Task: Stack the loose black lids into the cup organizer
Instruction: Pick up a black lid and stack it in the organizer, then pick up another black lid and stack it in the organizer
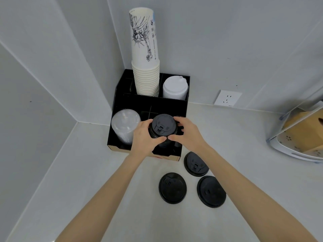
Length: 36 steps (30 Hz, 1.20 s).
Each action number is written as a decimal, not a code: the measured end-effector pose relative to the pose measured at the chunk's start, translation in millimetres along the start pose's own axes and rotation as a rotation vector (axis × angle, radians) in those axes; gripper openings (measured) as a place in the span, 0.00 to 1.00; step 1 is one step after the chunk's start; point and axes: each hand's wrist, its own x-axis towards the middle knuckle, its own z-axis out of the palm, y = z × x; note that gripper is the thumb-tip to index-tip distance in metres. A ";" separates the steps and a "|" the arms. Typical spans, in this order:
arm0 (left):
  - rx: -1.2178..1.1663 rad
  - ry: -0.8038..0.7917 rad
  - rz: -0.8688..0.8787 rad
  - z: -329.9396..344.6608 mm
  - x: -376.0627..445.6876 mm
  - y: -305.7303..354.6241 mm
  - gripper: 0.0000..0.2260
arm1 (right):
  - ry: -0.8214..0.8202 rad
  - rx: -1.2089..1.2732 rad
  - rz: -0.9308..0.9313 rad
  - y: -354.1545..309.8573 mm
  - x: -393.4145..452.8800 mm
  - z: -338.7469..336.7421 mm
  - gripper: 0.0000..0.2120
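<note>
A black cup organizer (150, 102) stands in the counter's corner. In its front right compartment rises a stack of black lids (163, 127). My left hand (144, 137) wraps the stack's left side and my right hand (187, 133) wraps its right side, thumbs meeting at the front. Three loose black lids lie flat on the counter in front: one (196, 164) just right of the organizer's front edge, one (172, 188) nearer me, one (211, 191) to its right.
The organizer also holds a tall stack of white paper cups (146, 67), a stack of white lids (175, 88) and a stack of clear lids (125, 125). A wall socket (227, 98) is behind. A white rack with brown boxes (300, 137) stands at right.
</note>
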 end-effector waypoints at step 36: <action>0.160 -0.360 -0.100 48.3 -140.1 -39.8 0.32 | -0.255 -0.196 0.242 57.4 -136.1 62.4 0.40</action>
